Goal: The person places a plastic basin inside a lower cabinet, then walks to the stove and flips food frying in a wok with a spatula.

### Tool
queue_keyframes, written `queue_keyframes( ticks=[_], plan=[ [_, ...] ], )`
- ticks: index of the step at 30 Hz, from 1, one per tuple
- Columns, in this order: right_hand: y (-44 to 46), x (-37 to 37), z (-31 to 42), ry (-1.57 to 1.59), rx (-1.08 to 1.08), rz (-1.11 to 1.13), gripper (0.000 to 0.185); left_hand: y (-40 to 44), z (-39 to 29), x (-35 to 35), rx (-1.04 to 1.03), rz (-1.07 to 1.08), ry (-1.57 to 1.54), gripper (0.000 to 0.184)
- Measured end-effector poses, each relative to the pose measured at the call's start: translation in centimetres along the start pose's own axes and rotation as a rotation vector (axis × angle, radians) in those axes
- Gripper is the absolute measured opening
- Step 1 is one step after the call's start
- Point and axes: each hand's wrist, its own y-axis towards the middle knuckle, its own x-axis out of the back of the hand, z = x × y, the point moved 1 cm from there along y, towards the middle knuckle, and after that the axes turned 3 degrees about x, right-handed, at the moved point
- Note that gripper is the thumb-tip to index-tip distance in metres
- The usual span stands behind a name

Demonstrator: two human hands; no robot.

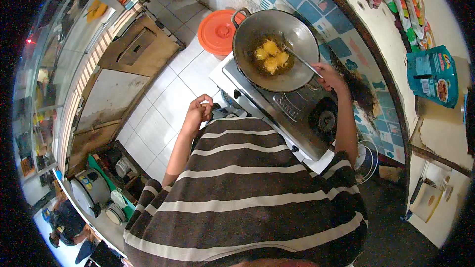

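Note:
A large metal wok [247, 66] sits over the far burner of the stove [267, 104]. Several yellow fried pieces [270, 63] lie in oil at its bottom. My right hand [330, 78] is closed around the handle of a metal spatula [304, 62], whose far end reaches down beside the pieces. Away from the wok, my left hand [200, 109] hangs in front of my body at the left, its fingers curled; whether anything is in them is hidden.
An orange lidded bucket [216, 32] stands left of the wok. The second burner [324, 118] is below my right forearm. Blue tiles [336, 20] line the wall, and a teal packet [432, 76] hangs at the right. Wooden cabinets [136, 47] stand at the left.

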Motion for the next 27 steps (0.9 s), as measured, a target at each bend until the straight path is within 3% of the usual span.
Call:
queue_keyframes(
  ticks=[4,10,13,16,19,21,23,25,27],
  plan=[
    [-0.3,1.2,-2.7,0.41,-0.071,0.137,0.034,0.4,0.4,0.4,0.004,0.01,-0.026,0.027],
    [-2.7,0.7,-3.4,0.335,-0.125,0.043,0.036,0.4,-0.2,0.2,-0.004,0.018,-0.035,0.028],
    [-4.1,0.8,-4.0,0.538,-0.063,0.138,0.041,0.5,-0.4,0.1,-0.003,0.012,0.001,0.028],
    [-4.2,0.9,-5.0,0.523,-0.021,0.127,0.042,0.9,-0.3,0.2,0.021,-0.012,0.027,0.027],
    [-2.2,0.1,-5.6,0.177,-0.033,-0.009,0.036,1.3,0.1,0.3,0.045,-0.029,0.037,0.027],
    [2.3,-1.8,-9.4,-0.369,0.557,-0.316,0.033,1.7,0.3,0.4,0.049,-0.022,0.022,0.026],
    [3.1,-3.4,-9.4,-0.702,0.645,-0.44,0.031,1.8,0.1,0.4,0.039,-0.022,0.044,0.027],
    [1.7,-6.3,-5.6,-0.795,0.229,-0.381,0.029,1.9,0.0,0.7,0.03,-0.004,0.037,0.026],
    [1.7,-7.9,-4.4,-0.83,0.253,-0.425,0.03,1.8,0.0,1.0,0.022,0.03,-0.001,0.026]
  ],
)
